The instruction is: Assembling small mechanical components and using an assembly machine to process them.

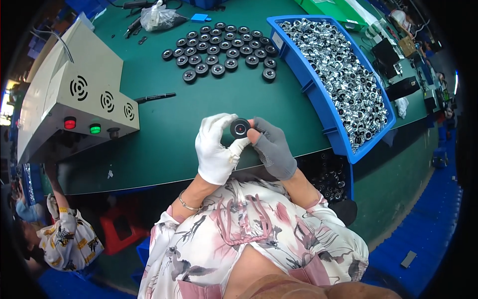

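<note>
Between my two hands, above the front of the green table, is a round black part [240, 128] with a pale ring and a small red spot at its centre. My left hand [217, 147], in a white glove, grips its left side between thumb and fingers. My right hand [274, 147], in a grey glove with bare thumb and fingertip, pinches its right side. Farther back on the table lie several similar round black parts [217, 70], spread out in loose rows with their ringed faces up.
A blue bin [311, 94] full of small shiny metal parts stands at the right. At the left is a beige metal box [94, 84] with red and green lights and a black pen [156, 97] beside it. Another person [69, 234] sits at the lower left near a red stool [119, 224].
</note>
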{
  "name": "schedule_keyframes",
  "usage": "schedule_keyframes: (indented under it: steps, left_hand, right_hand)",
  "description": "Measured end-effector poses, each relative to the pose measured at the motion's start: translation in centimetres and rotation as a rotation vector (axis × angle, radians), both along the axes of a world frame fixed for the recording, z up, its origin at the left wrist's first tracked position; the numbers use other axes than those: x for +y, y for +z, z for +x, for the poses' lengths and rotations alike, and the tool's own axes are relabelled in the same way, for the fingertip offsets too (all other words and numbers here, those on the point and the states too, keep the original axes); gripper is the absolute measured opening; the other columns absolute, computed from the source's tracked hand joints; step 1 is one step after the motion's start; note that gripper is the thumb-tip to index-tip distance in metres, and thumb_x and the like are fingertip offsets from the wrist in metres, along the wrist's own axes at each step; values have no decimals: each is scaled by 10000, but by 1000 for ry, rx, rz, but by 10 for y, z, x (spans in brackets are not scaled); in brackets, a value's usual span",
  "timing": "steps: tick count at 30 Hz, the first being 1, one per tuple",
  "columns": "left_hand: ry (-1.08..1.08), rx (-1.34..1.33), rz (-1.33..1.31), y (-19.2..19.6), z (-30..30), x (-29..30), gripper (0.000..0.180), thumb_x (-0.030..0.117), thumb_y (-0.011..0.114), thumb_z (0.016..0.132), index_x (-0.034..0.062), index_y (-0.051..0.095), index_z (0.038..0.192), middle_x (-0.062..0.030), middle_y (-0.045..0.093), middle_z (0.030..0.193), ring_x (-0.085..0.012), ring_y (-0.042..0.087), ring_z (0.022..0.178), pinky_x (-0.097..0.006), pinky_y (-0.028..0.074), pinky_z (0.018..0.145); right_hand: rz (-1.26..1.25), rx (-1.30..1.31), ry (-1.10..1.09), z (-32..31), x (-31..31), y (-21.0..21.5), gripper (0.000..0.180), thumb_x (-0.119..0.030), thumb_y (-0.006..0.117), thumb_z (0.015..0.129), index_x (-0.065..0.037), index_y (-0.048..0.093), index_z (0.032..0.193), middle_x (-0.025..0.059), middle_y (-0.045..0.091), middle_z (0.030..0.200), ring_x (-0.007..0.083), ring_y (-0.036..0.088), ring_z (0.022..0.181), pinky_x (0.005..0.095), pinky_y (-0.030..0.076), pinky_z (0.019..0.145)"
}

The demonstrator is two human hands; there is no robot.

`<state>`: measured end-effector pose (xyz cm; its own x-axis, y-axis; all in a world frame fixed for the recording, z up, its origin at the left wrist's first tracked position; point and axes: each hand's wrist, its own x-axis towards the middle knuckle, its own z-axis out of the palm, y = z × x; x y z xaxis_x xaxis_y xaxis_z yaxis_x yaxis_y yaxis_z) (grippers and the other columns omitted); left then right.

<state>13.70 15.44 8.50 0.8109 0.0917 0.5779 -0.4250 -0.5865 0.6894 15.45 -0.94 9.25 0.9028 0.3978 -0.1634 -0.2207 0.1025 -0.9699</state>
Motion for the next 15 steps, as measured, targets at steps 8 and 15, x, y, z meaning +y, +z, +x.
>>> schedule_keyframes:
  steps: [8,15]
  left_hand:
    - [-20,222,-155,-5,-4,3,508,52,888,669,-11,655,1117,-80,684,923,-170,673,770,-275,550,711]
    - [-68,586,-482,-6,-11,7,471,33,871,741,-48,646,1147,-66,704,1016,-80,647,821,-230,559,751]
  right_hand:
    - [-102,-18,-19,6,1,2,242,-213,597,986,11,684,1013,-24,606,819,35,524,776,215,429,690]
    - [-155,-171,-182,18,-4,5,334,-250,507,1040,22,661,1158,54,671,968,82,590,867,229,469,802]
